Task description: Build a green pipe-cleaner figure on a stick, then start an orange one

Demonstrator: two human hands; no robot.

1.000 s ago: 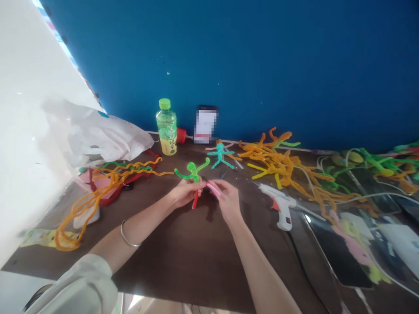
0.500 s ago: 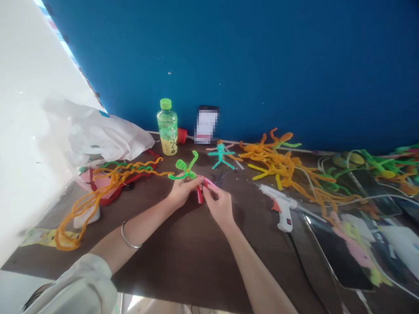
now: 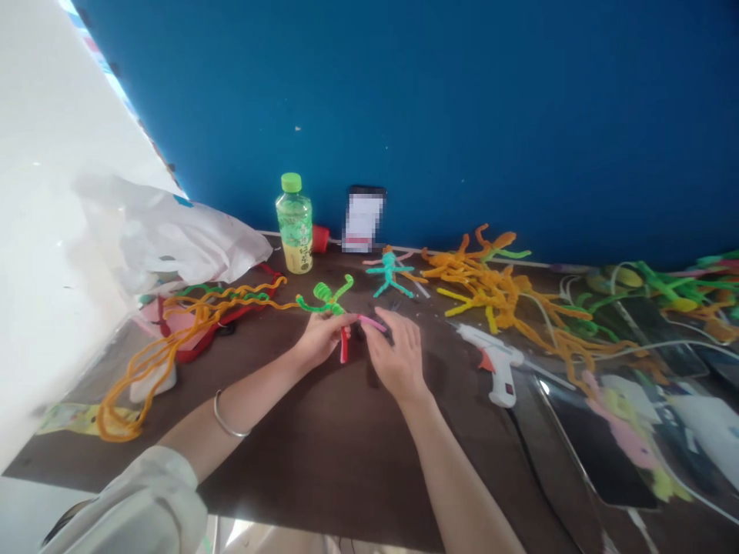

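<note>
A green pipe-cleaner figure [image 3: 326, 298] with a coiled part and bent limbs is pinched in my left hand [image 3: 322, 338]. A red strip [image 3: 345, 346] with a pale edge hangs down below those fingers, and a pink strip [image 3: 372, 323] sticks out to the right. Thumb and fingers of my right hand [image 3: 398, 354] are apart, around the free end of the pink strip; no grip on it shows. Just behind stands a turquoise pipe-cleaner figure [image 3: 389, 271] with spread limbs.
A green-capped bottle [image 3: 295, 231] and a propped phone [image 3: 362, 221] stand along the blue wall. Orange pipe cleaners [image 3: 490, 285] lie behind a white glue gun [image 3: 493, 365] on the right. Another phone [image 3: 600, 446] lies at the right; a plastic bag [image 3: 190, 238] is left.
My right hand has let go of the pink strip and spread its fingers, shifting slightly right. The green figure in my left hand has tilted and moved a little down.
</note>
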